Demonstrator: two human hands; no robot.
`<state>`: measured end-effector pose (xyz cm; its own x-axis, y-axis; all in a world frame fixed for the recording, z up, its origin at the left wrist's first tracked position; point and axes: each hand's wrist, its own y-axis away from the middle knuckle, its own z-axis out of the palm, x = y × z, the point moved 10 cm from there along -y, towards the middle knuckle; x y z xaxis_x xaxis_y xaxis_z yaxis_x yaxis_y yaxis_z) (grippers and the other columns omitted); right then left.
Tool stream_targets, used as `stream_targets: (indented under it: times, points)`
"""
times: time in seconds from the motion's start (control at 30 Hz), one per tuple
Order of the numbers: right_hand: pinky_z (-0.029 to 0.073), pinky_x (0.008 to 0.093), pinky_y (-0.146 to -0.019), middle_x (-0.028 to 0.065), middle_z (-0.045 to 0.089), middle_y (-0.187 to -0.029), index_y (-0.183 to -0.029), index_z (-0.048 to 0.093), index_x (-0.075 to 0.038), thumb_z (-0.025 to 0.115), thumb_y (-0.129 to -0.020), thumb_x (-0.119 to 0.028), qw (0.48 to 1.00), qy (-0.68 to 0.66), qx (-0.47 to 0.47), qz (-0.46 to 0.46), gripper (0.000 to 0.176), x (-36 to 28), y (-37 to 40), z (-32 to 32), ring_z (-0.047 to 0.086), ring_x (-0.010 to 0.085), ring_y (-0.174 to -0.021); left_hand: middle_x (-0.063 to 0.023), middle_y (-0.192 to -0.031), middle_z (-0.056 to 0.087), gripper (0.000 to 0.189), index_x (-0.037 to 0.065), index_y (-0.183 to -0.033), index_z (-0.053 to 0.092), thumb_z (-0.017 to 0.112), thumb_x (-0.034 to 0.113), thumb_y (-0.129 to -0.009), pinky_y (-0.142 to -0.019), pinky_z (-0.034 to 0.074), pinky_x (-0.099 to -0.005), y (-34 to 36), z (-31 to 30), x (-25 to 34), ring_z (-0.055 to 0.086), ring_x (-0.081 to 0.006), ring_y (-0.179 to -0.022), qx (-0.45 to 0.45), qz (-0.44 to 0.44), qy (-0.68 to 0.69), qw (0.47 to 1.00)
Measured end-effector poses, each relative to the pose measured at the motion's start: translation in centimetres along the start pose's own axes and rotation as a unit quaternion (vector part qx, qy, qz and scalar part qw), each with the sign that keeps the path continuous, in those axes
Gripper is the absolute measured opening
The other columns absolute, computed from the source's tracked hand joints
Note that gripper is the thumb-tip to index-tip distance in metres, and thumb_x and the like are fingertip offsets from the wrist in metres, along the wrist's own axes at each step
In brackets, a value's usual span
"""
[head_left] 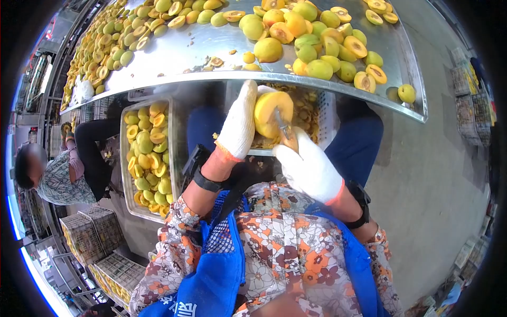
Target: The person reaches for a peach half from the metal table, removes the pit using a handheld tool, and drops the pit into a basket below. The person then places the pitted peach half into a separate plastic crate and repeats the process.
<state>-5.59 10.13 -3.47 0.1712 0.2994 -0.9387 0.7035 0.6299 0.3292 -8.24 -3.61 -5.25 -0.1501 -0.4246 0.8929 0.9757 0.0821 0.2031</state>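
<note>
My left hand (238,126), in a white knit glove, is closed around a halved yellow peach (263,117), its cut face turned toward my right hand. My right hand (309,166), gloved as well, grips the wooden handle of a small pitting knife (284,128). The metal blade reaches into the middle of the cut face. Both hands are between my knees, just in front of the metal table's edge. Beneath them stands a white crate (328,120) with brownish pits and scraps inside, partly hidden by the hands and the fruit.
On the metal table (206,39) lie a pile of peaches and halves (319,45) and a larger heap (111,45) at left. A crate of peach halves (124,174) stands left of my leg. Another person (60,171) sits farther left, near stacked crates (92,235).
</note>
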Motion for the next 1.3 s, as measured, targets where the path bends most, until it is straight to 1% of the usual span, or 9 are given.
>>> stream_targets:
  times: [0.07, 0.13, 0.2, 0.37, 0.53, 0.6, 0.97, 1.1, 1.3]
  points:
    - [0.052, 0.0471, -0.069, 0.0267, 0.065, -0.084, -0.119, 0.052, 0.005, 0.062, -0.098, -0.029, 0.998, -0.027, 0.006, 0.048, 0.041, 0.9, -0.3, 0.1, 0.067, 0.0430, -0.078, -0.0123, -0.112, 0.070, 0.063, 0.000, -0.126, 0.062, 0.035, 0.053, -0.109, -0.097, 0.055, -0.0364, 0.1, 1.3, 1.6, 0.068, -0.0217, -0.102, -0.012, 0.028, 0.021, 0.999]
    - [0.052, 0.0463, -0.067, 0.0248, 0.066, -0.082, -0.120, 0.052, 0.004, 0.062, -0.097, -0.029, 0.995, 0.049, 0.082, -0.030, 0.042, 0.4, -0.9, -0.8, 0.069, 0.0390, -0.075, -0.0067, -0.115, 0.067, 0.042, 0.002, -0.124, 0.064, 0.044, 0.037, -0.111, -0.096, 0.052, -0.0317, 0.9, 2.5, 2.4, 0.062, -0.0138, -0.104, 0.007, 0.023, 0.076, 0.997]
    - [0.051, 0.0430, -0.060, 0.0196, 0.064, -0.076, -0.119, 0.053, 0.002, 0.061, -0.099, -0.029, 0.998, 0.008, 0.051, -0.025, 0.038, 0.6, -0.9, -0.3, 0.066, 0.0328, -0.066, -0.0068, -0.106, 0.069, 0.033, 0.001, -0.123, 0.065, 0.054, 0.027, -0.104, -0.091, 0.052, -0.0309, 1.8, 2.6, 5.1, 0.064, -0.0140, -0.098, 0.070, 0.180, -0.238, 0.952]
    - [0.031, 0.0231, -0.038, -0.0038, 0.047, -0.062, -0.109, 0.053, -0.008, 0.052, -0.107, -0.022, 0.947, -0.290, -0.105, 0.090, 0.015, 1.0, 1.1, 2.8, 0.040, 0.0058, -0.041, -0.0042, -0.099, 0.069, 0.020, 0.002, -0.111, 0.068, 0.058, 0.016, -0.100, -0.082, 0.052, -0.0269, 0.9, 1.5, 2.5, 0.062, -0.0101, -0.089, 0.007, 0.079, -0.182, 0.980]
    - [0.031, 0.0231, -0.037, -0.0035, 0.048, -0.063, -0.110, 0.050, -0.009, 0.056, -0.106, -0.023, 0.922, -0.341, -0.145, 0.117, 0.016, 1.9, 1.5, 3.1, 0.041, 0.0064, -0.042, -0.0048, -0.099, 0.070, 0.023, 0.002, -0.109, 0.069, 0.058, 0.020, -0.101, -0.081, 0.051, -0.0264, 0.8, 0.9, 2.0, 0.062, -0.0096, -0.088, 0.051, 0.129, -0.196, 0.971]
    - [0.026, 0.0225, -0.035, -0.0039, 0.044, -0.064, -0.107, 0.049, -0.012, 0.056, -0.105, -0.018, 0.884, -0.414, -0.141, 0.164, 0.009, 2.6, 2.0, 3.8, 0.036, 0.0048, -0.041, -0.0046, -0.100, 0.070, 0.022, 0.001, -0.107, 0.069, 0.059, 0.019, -0.101, -0.081, 0.050, -0.0265, -0.1, 1.3, -0.3, 0.061, -0.0092, -0.089, -0.050, 0.007, -0.166, 0.985]
    - [0.027, 0.0231, -0.036, -0.0040, 0.044, -0.063, -0.107, 0.049, -0.013, 0.054, -0.107, -0.020, 0.890, -0.403, -0.132, 0.165, 0.009, 3.8, 1.6, 3.9, 0.036, 0.0057, -0.040, -0.0091, -0.094, 0.070, 0.022, 0.001, -0.107, 0.067, 0.064, 0.021, -0.099, -0.080, 0.052, -0.0303, 1.6, 0.4, 0.1, 0.064, -0.0126, -0.088, 0.139, 0.135, -0.225, 0.955]
    - [0.027, 0.0229, -0.035, -0.0044, 0.041, -0.061, -0.110, 0.050, -0.015, 0.051, -0.108, -0.021, 0.880, -0.415, -0.133, 0.190, 0.006, 3.7, 1.9, 4.1, 0.033, 0.0057, -0.039, -0.0041, -0.092, 0.069, 0.020, 0.002, -0.106, 0.068, 0.061, 0.020, -0.100, -0.080, 0.053, -0.0277, 0.8, 0.7, -0.1, 0.062, -0.0093, -0.086, 0.084, 0.099, -0.282, 0.951]
    - [0.020, 0.0269, -0.032, -0.0025, 0.035, -0.055, -0.100, 0.050, -0.015, 0.045, -0.109, -0.025, 0.828, -0.471, -0.170, 0.252, 0.015, 4.6, 2.2, 5.0, 0.028, 0.0091, -0.032, -0.0141, -0.093, 0.071, 0.023, 0.005, -0.109, 0.067, 0.065, 0.023, -0.096, -0.079, 0.056, -0.0353, 1.5, 0.6, 0.6, 0.071, -0.0189, -0.086, 0.092, 0.158, -0.323, 0.928]
